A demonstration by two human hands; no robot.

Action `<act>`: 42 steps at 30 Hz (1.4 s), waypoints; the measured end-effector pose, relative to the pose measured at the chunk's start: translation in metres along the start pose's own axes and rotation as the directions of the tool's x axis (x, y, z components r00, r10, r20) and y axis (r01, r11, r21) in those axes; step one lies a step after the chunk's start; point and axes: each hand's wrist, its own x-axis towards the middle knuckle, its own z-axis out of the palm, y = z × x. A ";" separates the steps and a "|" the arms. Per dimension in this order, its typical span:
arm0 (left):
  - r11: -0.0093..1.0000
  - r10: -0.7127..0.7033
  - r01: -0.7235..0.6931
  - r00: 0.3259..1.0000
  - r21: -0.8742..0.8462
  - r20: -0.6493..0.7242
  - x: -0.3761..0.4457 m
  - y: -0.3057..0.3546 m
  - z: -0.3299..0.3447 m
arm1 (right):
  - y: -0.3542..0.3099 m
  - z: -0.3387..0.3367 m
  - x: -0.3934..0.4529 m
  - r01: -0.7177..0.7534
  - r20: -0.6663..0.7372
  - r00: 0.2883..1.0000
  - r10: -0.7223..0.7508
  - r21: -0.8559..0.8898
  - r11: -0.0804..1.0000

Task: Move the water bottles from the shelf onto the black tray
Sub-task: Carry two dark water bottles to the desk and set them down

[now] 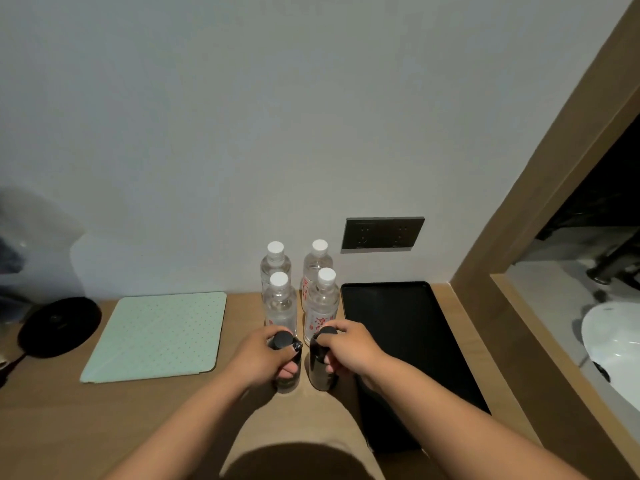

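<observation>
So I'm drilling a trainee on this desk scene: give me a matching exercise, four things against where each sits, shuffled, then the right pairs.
Things:
1. black tray
2. green mat
3. round black disc
4. wall socket panel

Places:
A. far left of the desk
B. on the wall above the tray
C. right of the bottles
D. left of the bottles

Pairs: 1-C, 2-D, 3-A, 4-B
</observation>
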 end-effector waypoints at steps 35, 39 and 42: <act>0.728 0.459 -0.429 0.884 0.535 0.086 -0.023 0.063 0.060 | 0.032 -0.078 -0.040 0.010 -0.224 0.893 -0.391 -0.858 0.514; 0.606 0.398 -0.454 0.884 0.654 0.246 -0.027 0.065 0.099 | 0.065 -0.111 -0.070 -0.043 -0.254 0.903 -0.347 -0.856 0.515; 0.551 0.382 -0.497 0.864 0.670 0.327 -0.033 0.070 0.129 | 0.088 -0.139 -0.095 -0.059 -0.276 0.897 -0.345 -0.849 0.525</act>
